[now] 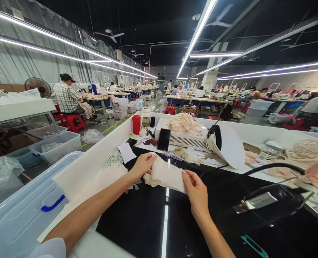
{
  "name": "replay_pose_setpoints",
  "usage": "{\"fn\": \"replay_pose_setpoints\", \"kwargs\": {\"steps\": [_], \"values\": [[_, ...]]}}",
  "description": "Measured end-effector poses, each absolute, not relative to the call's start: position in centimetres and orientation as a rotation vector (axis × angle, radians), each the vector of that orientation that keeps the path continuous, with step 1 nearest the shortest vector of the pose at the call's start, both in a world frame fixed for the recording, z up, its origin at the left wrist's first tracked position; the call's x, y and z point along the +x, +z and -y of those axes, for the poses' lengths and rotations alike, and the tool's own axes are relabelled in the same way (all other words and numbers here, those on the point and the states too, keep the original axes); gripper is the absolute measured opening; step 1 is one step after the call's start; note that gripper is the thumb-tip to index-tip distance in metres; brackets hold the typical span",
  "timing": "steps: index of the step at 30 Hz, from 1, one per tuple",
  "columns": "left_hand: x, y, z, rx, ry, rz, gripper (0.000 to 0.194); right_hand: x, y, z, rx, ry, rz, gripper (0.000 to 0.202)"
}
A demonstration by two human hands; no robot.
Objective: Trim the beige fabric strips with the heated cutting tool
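Note:
A cream-white piece of fabric (168,174) is stretched between my two hands above the glossy black tabletop (145,222). My left hand (143,165) pinches its upper left corner, fingers closed. At its right edge, my right hand (197,190) grips the cloth between thumb and fingers. Under the fabric's left side, a few beige cloth pieces (151,180) show, partly covered. Left of my left hand lie a white paper slip (127,152) and a tangle of pale green cord (113,160).
A dark phone (164,139) leans against a white vented box (187,141) topped by a heap of cream cloth (185,123). Black cables (271,165) and a metal-ended tool (255,203) lie right. A teal tool (255,246) sits near the front. A lidded bin (21,218) stands left; co-workers sit beyond.

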State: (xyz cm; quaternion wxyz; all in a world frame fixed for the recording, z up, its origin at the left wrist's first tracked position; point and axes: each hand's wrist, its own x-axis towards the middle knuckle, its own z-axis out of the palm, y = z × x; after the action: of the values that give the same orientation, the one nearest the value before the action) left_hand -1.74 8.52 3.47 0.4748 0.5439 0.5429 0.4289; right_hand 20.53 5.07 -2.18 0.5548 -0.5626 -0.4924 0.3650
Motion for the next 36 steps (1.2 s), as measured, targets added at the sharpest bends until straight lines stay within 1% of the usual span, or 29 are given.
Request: {"fn": "replay_pose_setpoints", "kwargs": {"steps": [6, 11, 13, 16, 18, 21, 24, 25, 28, 31, 36], "values": [[-2.0, 0.6, -10.8, 1.247, 0.945, -1.455, 0.03, 22.8, -3.3, -8.6, -1.464, 0.657, 1.308, 0.052], [-2.7, -0.9, -11.1, 1.218, 0.828, -1.523, 0.038, 23.2, -4.3, -9.3, -1.533, 0.566, 1.493, 0.04], [-2.8, -1.0, -11.0, 1.215, 0.795, -1.534, 0.039, 23.2, -4.8, -9.1, -1.568, 0.515, 1.528, 0.043], [-3.0, -0.9, -10.6, 1.229, 0.757, -1.531, 0.039, 23.0, -5.1, -8.3, -1.606, 0.443, 1.553, 0.057], [-3.5, -0.5, -10.2, 1.26, 0.742, -1.529, 0.039, 23.0, -5.0, -7.4, -1.607, 0.425, 1.583, 0.06], [-5.5, 0.8, -9.2, 1.347, 0.734, -1.565, 0.034, 23.0, -4.6, -5.7, -1.559, 0.454, 1.66, 0.058], [-9.1, 2.9, -7.8, 1.485, 0.722, -1.685, 0.02, 23.1, -4.3, -4.0, -1.467, 0.51, 1.736, 0.053], [-10.5, 3.6, -7.2, 1.542, 0.721, -1.744, 0.018, 23.2, -4.3, -3.5, -1.435, 0.53, 1.748, 0.051], [-14.4, 4.9, -5.2, 1.68, 0.679, -1.933, 0.018, 23.2, -4.5, -2.4, -1.365, 0.615, 1.751, 0.046], [-16.7, 4.7, -3.4, 1.742, 0.593, -2.063, 0.016, 22.8, -4.6, -1.7, -1.329, 0.706, 1.746, 0.043], [-17.2, 2.6, -1.6, 1.786, 0.516, -2.089, 0.011, 21.7, -4.6, -0.8, -1.292, 0.808, 1.757, 0.04]]}}
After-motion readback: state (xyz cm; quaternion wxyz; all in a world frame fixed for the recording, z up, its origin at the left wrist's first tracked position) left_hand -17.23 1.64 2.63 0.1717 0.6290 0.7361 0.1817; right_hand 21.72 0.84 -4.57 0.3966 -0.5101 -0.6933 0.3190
